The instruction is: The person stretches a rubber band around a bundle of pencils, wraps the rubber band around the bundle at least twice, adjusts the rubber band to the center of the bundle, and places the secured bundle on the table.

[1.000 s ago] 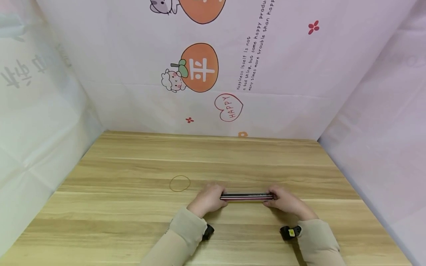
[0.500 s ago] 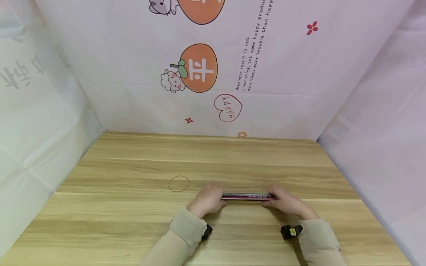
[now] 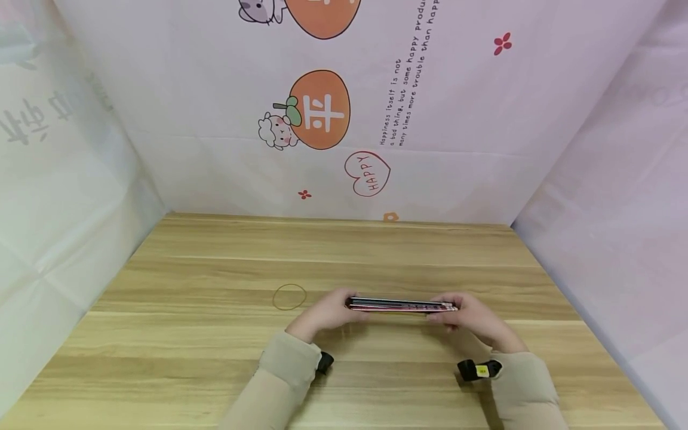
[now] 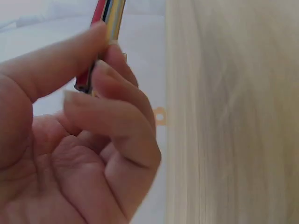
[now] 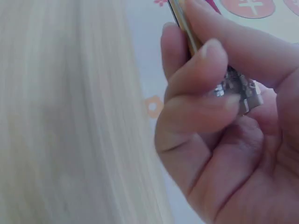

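Note:
A bundle of several pencils [image 3: 398,305] lies crosswise between my two hands in the head view, raised above the table. Thumb and fingers of my left hand [image 3: 326,313] pinch its left end. In the left wrist view, red, black and yellow pencils [image 4: 111,18] come out past the thumb. My right hand [image 3: 475,321] holds the other end, where silvery metal ends [image 5: 243,88] show behind the curled fingers in the right wrist view. Left of my left hand, a thin rubber band [image 3: 275,297] lies in a loop on the table.
The wood-grain table [image 3: 215,358] is enclosed by a printed white cloth [image 3: 457,191] at the back and by cloth on both sides. Black wrist cameras [image 3: 474,370] sit at the sleeve cuffs.
Both hands have come up and slightly apart with the pencils, which now tilt a little down to the right and fan out at the right end. The rubber band has stayed put.

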`<state>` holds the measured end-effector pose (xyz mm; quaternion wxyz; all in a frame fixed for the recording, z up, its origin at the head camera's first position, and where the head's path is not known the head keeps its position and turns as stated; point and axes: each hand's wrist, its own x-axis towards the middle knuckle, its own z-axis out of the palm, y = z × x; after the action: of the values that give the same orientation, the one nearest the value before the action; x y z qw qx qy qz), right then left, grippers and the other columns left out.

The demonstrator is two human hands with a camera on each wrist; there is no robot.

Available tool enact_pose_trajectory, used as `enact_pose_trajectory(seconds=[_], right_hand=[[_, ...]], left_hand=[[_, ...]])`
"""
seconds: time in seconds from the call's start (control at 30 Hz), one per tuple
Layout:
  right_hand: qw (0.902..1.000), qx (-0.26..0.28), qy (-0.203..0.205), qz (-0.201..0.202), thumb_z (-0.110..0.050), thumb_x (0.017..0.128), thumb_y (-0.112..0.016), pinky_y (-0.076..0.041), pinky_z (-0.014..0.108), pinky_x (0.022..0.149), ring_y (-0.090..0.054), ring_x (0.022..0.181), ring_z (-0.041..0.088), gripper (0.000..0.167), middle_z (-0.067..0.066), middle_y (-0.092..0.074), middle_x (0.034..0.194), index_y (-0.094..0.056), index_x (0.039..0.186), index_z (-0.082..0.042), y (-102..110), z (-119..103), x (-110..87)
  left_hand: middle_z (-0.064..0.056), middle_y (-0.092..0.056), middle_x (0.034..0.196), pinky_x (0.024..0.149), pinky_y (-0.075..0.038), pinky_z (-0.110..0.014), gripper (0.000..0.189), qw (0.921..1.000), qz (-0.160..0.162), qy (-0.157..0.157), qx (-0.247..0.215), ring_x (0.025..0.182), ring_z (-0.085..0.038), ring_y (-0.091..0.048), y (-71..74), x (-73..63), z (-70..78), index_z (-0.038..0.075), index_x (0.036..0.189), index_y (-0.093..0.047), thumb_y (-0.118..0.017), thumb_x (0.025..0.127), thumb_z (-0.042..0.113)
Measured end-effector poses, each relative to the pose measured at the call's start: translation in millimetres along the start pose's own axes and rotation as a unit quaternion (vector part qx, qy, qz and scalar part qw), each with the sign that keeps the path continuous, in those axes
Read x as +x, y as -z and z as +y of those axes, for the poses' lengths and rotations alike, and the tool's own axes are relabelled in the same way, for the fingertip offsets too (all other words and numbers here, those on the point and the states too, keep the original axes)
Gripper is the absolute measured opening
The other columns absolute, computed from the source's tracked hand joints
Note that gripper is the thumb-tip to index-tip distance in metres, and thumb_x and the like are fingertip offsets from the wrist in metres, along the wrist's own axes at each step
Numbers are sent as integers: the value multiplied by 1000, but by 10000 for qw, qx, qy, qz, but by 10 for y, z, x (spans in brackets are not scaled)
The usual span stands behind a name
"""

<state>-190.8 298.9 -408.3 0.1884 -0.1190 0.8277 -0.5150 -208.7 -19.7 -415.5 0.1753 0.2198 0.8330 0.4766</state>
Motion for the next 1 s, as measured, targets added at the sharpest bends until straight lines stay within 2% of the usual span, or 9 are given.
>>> enact_pose_trajectory(seconds=[0.07, 0.13, 0.23, 0.3, 0.37, 0.5, 0.67, 0.8, 1.0], right_hand=[[9995, 309, 24, -20, -14, 91, -71, -53, 25, 58, -59, 63, 7, 45, 4, -69, 87, -59, 125, 12, 7, -16, -7], [9978, 664, 44, -59, -11, 91, -71, -54, 24, 58, -62, 63, 8, 37, 3, -71, 88, -63, 123, 6, 11, -27, -10], [9924, 1211, 139, -152, -7, 92, -68, -56, 22, 59, -65, 66, 8, 23, 2, -73, 88, -71, 114, -8, 15, -43, -14], [9874, 1539, 297, -223, -3, 93, -66, -58, 22, 62, -68, 69, 8, 22, 1, -74, 88, -73, 109, -17, 19, -51, -14], [9816, 1837, 451, -267, 0, 93, -63, -59, 22, 66, -69, 73, 8, 27, 0, -75, 89, -75, 106, -20, 21, -65, -16], [9738, 2159, 676, -234, 5, 93, -61, -60, 22, 71, -72, 79, 9, 32, 0, -76, 92, -75, 106, -20, 21, -92, -22], [9719, 2251, 677, -113, 7, 92, -60, -59, 22, 72, -72, 81, 10, 34, 0, -76, 92, -75, 106, -20, 4, -117, -13], [9689, 2399, 613, -3, 7, 92, -60, -59, 21, 72, -73, 82, 10, 34, 0, -76, 93, -76, 104, -20, -35, -154, 6], [9569, 2804, 752, 20, 8, 94, -58, -60, 25, 80, -74, 89, 13, 33, 2, -76, 102, -77, 103, -17, -97, -181, 16]], left_hand=[[0, -63, 84, 62, -45, -22, 27, 9997, 16, -62, -233, 69, -9, -51, 27, -3, 10, 0, 103, -67, -75, 87, 20], [1, -64, 85, 62, -45, -23, 34, 9991, 65, -71, -425, 70, -9, -52, 43, -5, 20, 0, 111, -67, -76, 87, 23], [2, -61, 75, 56, -45, -24, 41, 9968, 126, 115, -785, 63, -11, -50, 51, -7, 38, 4, 118, -66, -75, 89, 30], [2, -55, 66, 49, -44, -26, 41, 9948, 190, 224, -971, 55, -13, -47, 47, -8, 49, 7, 118, -65, -73, 90, 35], [0, -52, 63, 46, -42, -27, 40, 9920, 264, 289, -1196, 52, -15, -45, 37, -7, 59, 9, 117, -65, -72, 91, 39], [-3, -54, 69, 47, -38, -27, 39, 9841, 443, 263, -1698, 52, -14, -43, 7, 8, 75, 10, 116, -66, -69, 93, 41], [-3, -52, 69, 48, -35, -26, 43, 9748, 700, 340, -2089, 49, -11, -39, -39, 25, 98, 10, 119, -65, -66, 94, 44], [-2, -50, 66, 48, -34, -25, 41, 9733, 798, 212, -2142, 48, -9, -38, -81, 36, 133, 5, 119, -63, -64, 97, 39], [0, -45, 61, 47, -32, -25, 38, 9744, 640, 17, -2153, 46, -10, -35, -126, 31, 161, 2, 119, -60, -59, 100, 35]])
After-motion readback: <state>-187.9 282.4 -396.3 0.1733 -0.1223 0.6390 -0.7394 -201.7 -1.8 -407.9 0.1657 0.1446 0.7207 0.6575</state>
